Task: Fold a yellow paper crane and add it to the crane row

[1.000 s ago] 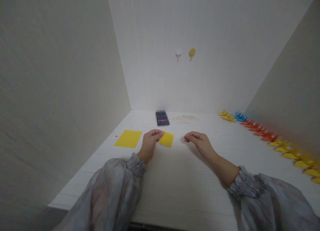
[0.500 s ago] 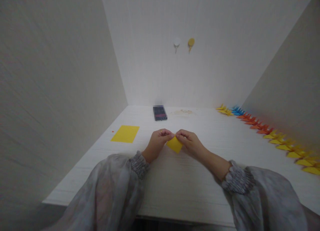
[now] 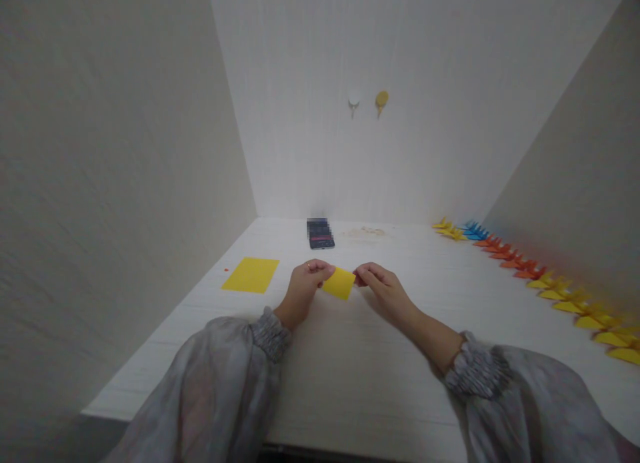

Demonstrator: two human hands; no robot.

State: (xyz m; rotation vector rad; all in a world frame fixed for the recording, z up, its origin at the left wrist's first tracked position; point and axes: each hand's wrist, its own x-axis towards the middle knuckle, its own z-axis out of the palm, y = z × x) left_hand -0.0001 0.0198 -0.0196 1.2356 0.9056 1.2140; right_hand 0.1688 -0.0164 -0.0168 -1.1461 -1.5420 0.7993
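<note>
Above the middle of the table, a small yellow square of folded origami paper [image 3: 339, 283] is held between both hands. My left hand [image 3: 303, 286] pinches its left corner between thumb and fingers, a ring showing on one finger. At the opposite corner, the closed fingertips of my right hand [image 3: 384, 288] meet the paper's edge. A larger flat stack or sheet of yellow paper [image 3: 251, 275] lies to the left of my left hand.
A phone [image 3: 320, 234] lies near the back wall. Folded paper cranes in yellow, blue [image 3: 475, 231] and red [image 3: 510, 255] line the table's right side. Two hooks, one white [image 3: 354, 99] and one yellow [image 3: 382, 99], hang on the wall. A tiny red scrap [image 3: 227, 269] lies left.
The hands have moved slightly apart, and the folded paper has shifted left and turned, showing more of its face. The whole view has tilted up a little.
</note>
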